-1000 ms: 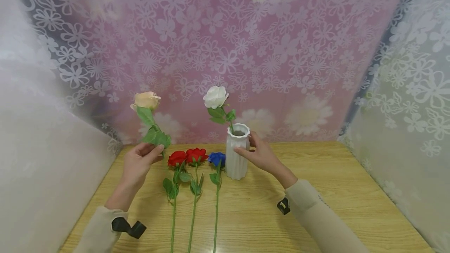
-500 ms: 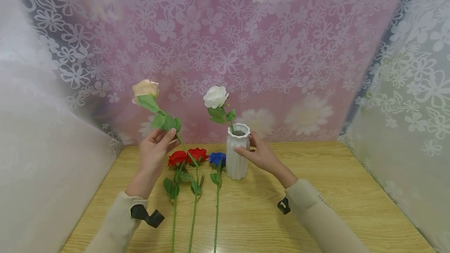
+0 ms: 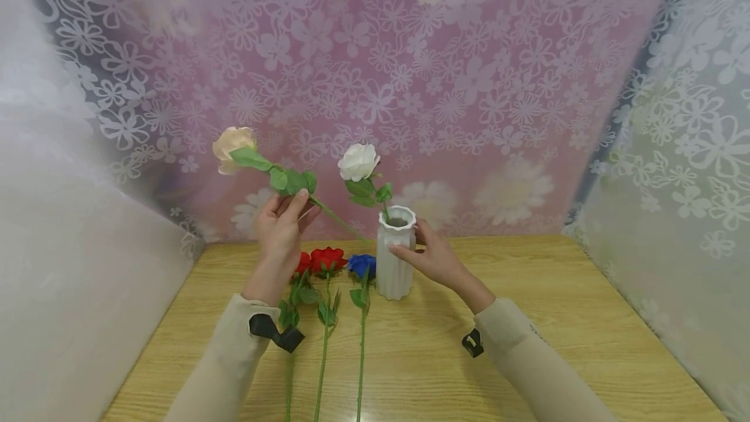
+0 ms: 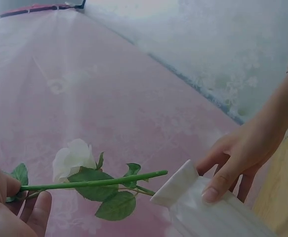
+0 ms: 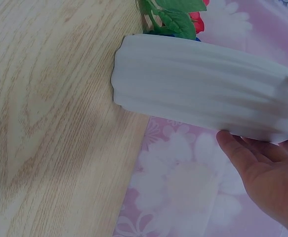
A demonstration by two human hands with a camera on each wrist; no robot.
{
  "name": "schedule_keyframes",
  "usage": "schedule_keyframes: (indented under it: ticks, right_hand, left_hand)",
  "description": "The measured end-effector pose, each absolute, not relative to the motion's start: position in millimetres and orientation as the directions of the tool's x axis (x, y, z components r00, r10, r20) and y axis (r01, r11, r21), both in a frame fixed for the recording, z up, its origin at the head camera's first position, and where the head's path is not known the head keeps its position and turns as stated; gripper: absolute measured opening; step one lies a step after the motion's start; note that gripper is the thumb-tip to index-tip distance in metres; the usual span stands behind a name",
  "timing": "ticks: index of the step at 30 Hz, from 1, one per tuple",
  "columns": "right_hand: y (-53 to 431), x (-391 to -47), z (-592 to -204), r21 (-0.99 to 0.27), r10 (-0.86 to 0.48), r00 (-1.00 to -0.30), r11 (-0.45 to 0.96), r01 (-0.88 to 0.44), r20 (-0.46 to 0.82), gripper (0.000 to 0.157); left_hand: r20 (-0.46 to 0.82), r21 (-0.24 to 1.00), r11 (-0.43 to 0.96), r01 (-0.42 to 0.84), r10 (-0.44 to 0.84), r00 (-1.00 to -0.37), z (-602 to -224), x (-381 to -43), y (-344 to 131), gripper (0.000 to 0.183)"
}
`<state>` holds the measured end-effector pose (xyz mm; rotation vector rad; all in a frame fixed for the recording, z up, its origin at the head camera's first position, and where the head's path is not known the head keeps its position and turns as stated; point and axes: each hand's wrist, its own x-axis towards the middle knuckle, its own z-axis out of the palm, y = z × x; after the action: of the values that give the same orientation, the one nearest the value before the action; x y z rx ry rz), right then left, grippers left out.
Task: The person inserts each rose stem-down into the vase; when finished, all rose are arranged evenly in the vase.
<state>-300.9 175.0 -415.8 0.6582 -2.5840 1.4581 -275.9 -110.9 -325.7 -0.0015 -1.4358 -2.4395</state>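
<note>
My left hand (image 3: pixel 282 230) pinches the green stem of a peach rose (image 3: pixel 234 148) just below its leaves. The stem slants down to the right, and in the left wrist view its cut end (image 4: pixel 158 174) is close to the vase mouth. A white fluted vase (image 3: pixel 394 266) stands upright on the table, with my right hand (image 3: pixel 436 256) gripping its right side near the top, thumb across the front. One white rose (image 3: pixel 359 163) leans left out of the vase. In the right wrist view fingers (image 5: pixel 237 148) curl along the vase wall.
Two red roses (image 3: pixel 327 259) and a blue rose (image 3: pixel 362 267) lie on the wooden table (image 3: pixel 527 318), stems toward the front edge. My left forearm partly covers the leftmost one. A pink flower-patterned curtain (image 3: pixel 375 83) hangs behind, with pale sheeting on both sides.
My left hand has moved right and up with the peach rose, whose stem has tipped so its lower end comes toward the vase. The right hand and vase have stayed in place.
</note>
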Motion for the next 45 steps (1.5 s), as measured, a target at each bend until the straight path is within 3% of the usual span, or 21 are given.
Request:
schedule_keyframes:
  ticks: [14,20,31,39,45]
  right_hand:
    - [174,-302,-416,-0.791,-0.322,-0.898,0.443,-0.422,0.299,0.077]
    - [174,-301,-415,-0.787,-0.316,-0.901,0.452,-0.419,0.297,0.077]
    - [174,-301,-416,-0.793,-0.309,-0.905,0.449,-0.411,0.294,0.079]
    - [173,-300,-416,-0.786,-0.310,-0.897,0.443,-0.431,0.317,0.077]
    - [175,-300,-416,-0.786,-0.316,-0.895,0.442,-0.432,0.314,0.077]
  left_hand:
    - [0.224,0.793,-0.462,0.397,-0.385,-0.895,-325,-289,-70,0.031]
    - [0.279,0.800,-0.425,0.423,-0.361,-0.890,-326,-293,-57,0.027]
    - [0.480,0.824,-0.204,0.529,-0.243,-0.843,-344,-302,-37,0.032]
    - [0.504,0.862,0.058,0.503,-0.205,-0.839,-357,-306,-27,0.026]
    - [0.495,0.867,0.120,0.483,-0.105,-0.862,-362,-310,-23,0.021]
